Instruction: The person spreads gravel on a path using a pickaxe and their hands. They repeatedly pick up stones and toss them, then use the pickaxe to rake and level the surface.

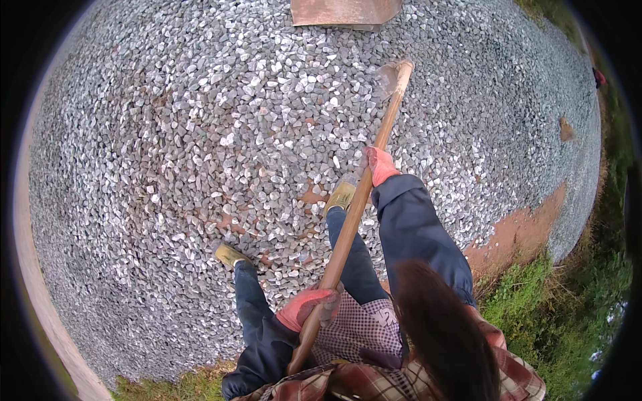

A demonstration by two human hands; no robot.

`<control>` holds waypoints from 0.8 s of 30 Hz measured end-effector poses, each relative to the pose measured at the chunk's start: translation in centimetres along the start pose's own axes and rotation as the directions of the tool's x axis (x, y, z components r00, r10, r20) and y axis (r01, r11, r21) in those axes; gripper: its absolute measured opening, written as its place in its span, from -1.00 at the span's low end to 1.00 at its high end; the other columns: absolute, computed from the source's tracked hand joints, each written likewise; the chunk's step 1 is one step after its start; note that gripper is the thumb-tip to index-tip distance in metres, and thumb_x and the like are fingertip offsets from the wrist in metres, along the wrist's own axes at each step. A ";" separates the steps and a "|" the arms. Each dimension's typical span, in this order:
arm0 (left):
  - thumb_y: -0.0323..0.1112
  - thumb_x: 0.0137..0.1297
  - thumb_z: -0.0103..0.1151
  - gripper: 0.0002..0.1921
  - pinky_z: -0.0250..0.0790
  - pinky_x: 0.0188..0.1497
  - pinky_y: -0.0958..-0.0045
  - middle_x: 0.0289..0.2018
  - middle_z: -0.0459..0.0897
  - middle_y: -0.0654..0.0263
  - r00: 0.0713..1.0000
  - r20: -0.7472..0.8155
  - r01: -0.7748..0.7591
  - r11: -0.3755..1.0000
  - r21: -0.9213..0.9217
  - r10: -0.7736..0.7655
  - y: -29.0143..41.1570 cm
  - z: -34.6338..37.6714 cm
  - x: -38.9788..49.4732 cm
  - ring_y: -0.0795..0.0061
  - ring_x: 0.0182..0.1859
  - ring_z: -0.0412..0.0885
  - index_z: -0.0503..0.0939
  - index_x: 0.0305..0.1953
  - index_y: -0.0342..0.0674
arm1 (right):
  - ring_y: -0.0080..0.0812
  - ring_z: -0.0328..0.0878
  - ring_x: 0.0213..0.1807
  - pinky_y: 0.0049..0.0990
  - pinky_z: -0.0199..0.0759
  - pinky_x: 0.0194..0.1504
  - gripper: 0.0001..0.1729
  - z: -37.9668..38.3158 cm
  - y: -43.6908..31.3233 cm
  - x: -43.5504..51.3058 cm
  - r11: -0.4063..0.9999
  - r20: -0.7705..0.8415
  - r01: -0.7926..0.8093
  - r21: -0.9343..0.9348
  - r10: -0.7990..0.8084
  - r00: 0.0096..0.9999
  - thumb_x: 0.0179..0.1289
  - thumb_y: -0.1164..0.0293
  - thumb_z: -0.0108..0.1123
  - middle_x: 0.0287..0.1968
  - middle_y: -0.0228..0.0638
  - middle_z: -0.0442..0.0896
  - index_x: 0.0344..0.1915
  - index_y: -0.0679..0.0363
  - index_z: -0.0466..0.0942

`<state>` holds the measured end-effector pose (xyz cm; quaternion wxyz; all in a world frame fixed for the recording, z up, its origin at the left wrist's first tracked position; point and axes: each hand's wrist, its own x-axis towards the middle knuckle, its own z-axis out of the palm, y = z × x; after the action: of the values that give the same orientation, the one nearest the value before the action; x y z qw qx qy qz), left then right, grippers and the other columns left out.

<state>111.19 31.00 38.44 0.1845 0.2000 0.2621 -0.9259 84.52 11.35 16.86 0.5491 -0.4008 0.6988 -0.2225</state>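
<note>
Both my hands wear coral-and-grey work gloves and grip a long wooden hoe handle. My left hand is closed around it near my waist, close to the handle's rear end. Farther along, my right hand grasps the shaft. At the far end, the hoe's blade rests against or just over the grey gravel; exactly how deep it sits cannot be told. Beyond the blade stands a rusty metal object, perhaps a scoop or bin, cut off by the picture's top.
My shoes stand on thinly spread gravel, with reddish soil showing through and at the right. Grass and shrubs border the gravel there. A pale paved strip curves along the left. One brown stone or clod lies far right.
</note>
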 end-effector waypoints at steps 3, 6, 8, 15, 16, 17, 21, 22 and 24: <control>-0.26 0.30 0.13 -0.71 0.27 -0.49 0.57 -0.51 0.42 0.43 0.996 -0.065 -0.046 0.984 0.173 0.058 -3.3 -2.7 -5.6 0.63 -0.51 0.40 0.38 -0.06 -0.26 | -0.51 0.40 -0.50 -0.47 0.40 -0.45 -0.61 2.6 1.1 -7.6 0.906 0.139 -0.111 0.408 0.059 0.989 0.32 0.08 0.09 -0.51 -0.49 0.41 -0.20 0.21 0.50; -0.37 0.33 0.08 -0.69 0.34 -0.20 0.57 -0.30 0.53 0.34 0.992 -0.128 0.019 0.985 0.174 0.003 -5.6 -4.9 -10.8 0.59 -0.27 0.49 0.40 0.03 -0.37 | -0.48 0.36 -0.64 -0.36 0.36 -0.57 -0.62 5.5 1.6 -13.8 0.761 0.121 -0.221 0.610 0.186 0.975 0.20 0.05 0.26 -0.63 -0.47 0.36 -0.32 0.15 0.49; -0.36 0.37 0.04 -0.68 0.35 -0.11 0.54 -0.21 0.53 0.33 0.975 -0.212 0.134 0.927 0.351 -0.061 -6.8 -5.8 -15.6 0.57 -0.19 0.49 0.40 0.08 -0.37 | -0.46 0.34 -0.65 -0.32 0.40 -0.54 -0.67 8.0 1.5 -17.4 0.772 0.075 -0.323 0.548 0.339 0.938 0.21 0.08 0.25 -0.61 -0.50 0.36 -0.34 0.11 0.47; -0.40 0.18 0.28 -0.46 0.36 0.02 0.55 -0.11 0.57 0.27 0.920 -0.337 0.297 0.916 0.270 -0.199 -8.8 -6.0 -29.1 0.54 -0.06 0.52 0.34 0.16 -0.37 | -0.42 0.39 -0.62 -0.40 0.35 -0.58 -0.72 18.7 -2.6 -30.0 0.504 0.202 -0.483 0.716 0.513 0.834 0.24 0.32 0.20 -0.51 -0.36 0.47 -0.19 0.30 0.50; -0.39 0.16 0.30 -0.39 0.33 0.07 0.52 -0.05 0.56 0.26 0.923 -0.325 0.287 0.933 0.218 -0.208 -8.8 -5.7 -29.8 0.52 -0.01 0.51 0.29 0.21 -0.36 | -0.43 0.39 -0.62 -0.42 0.34 -0.59 -0.72 18.8 -3.5 -31.2 0.429 0.257 -0.532 0.730 0.549 0.795 0.22 0.31 0.22 -0.52 -0.36 0.47 -0.21 0.30 0.50; -0.37 0.13 0.32 -0.31 0.30 0.12 0.50 0.01 0.55 0.24 0.927 -0.310 0.272 0.947 0.172 -0.210 -8.6 -5.3 -30.0 0.51 0.04 0.50 0.24 0.26 -0.36 | -0.44 0.40 -0.63 -0.44 0.33 -0.59 -0.72 18.3 -4.3 -31.6 0.341 0.338 -0.579 0.741 0.555 0.760 0.21 0.31 0.24 -0.52 -0.36 0.47 -0.23 0.30 0.50; -0.40 0.21 0.25 -0.61 0.31 -0.27 0.58 -0.32 0.47 0.38 0.937 -0.232 0.306 0.935 0.178 -0.263 -6.0 -3.3 -23.5 0.63 -0.30 0.44 0.39 0.02 -0.34 | -0.50 0.34 -0.62 -0.45 0.32 -0.54 -0.77 12.8 -6.0 -26.3 0.442 0.156 -0.508 0.739 0.621 0.768 0.21 0.28 0.24 -0.55 -0.47 0.37 -0.33 0.15 0.42; -0.40 0.22 0.24 -0.65 0.27 -0.32 0.59 -0.37 0.44 0.41 0.944 -0.202 0.301 0.932 0.201 -0.261 -4.8 -2.8 -20.2 0.64 -0.35 0.41 0.39 -0.03 -0.33 | -0.54 0.28 -0.61 -0.44 0.30 -0.49 -0.79 10.4 -6.0 -23.7 0.467 0.125 -0.547 0.694 0.671 0.731 0.25 0.28 0.21 -0.56 -0.57 0.28 -0.40 0.03 0.36; -0.38 0.23 0.22 -0.74 0.25 -0.41 0.59 -0.45 0.40 0.42 0.943 -0.103 0.331 0.920 0.209 -0.316 -1.6 -1.8 -12.8 0.65 -0.43 0.39 0.38 -0.13 -0.28 | -0.59 0.27 -0.63 -0.49 0.23 -0.59 -0.78 5.5 -5.7 -17.8 0.417 0.120 -0.429 0.801 0.590 0.798 0.26 0.25 0.19 -0.59 -0.57 0.27 -0.40 0.05 0.35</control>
<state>121.91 36.29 43.63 -0.0035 0.2043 0.1919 -0.9599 92.84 23.09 30.01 0.6428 0.1421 0.6574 -0.3668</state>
